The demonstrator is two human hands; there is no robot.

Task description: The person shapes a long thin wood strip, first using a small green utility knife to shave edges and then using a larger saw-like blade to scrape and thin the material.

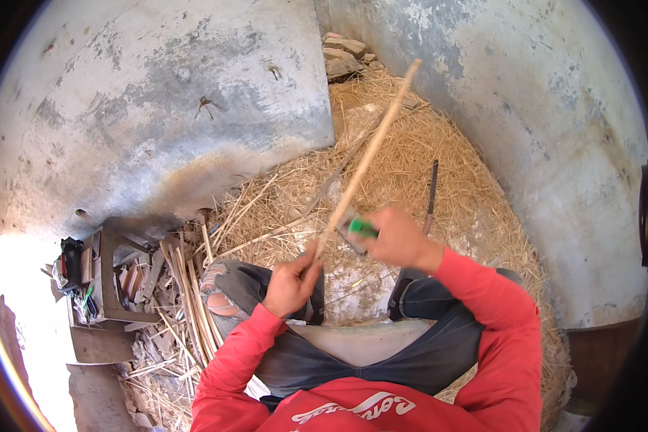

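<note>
A long, pale, peeled wooden stick [373, 147] slants from between my knees up toward the far wall. My left hand [291, 284] is closed round its near end, by my left knee. In my right hand [401, 239] is a green-handled tool [363, 229], gripped with the fingers wrapped round it. A greyish part of that tool lies against or close to the stick just beyond my left hand; motion blur hides its shape, so I cannot tell whether it is a knife blade.
Shavings and straw [439, 137] cover much of the floor. A narrow dark tool [433, 189] lies beyond my right hand. Split sticks [194, 302] lean at my left, beside a wooden frame [119, 288] with odds and ends. Broken bricks [344, 57] sit in the far corner between grey walls.
</note>
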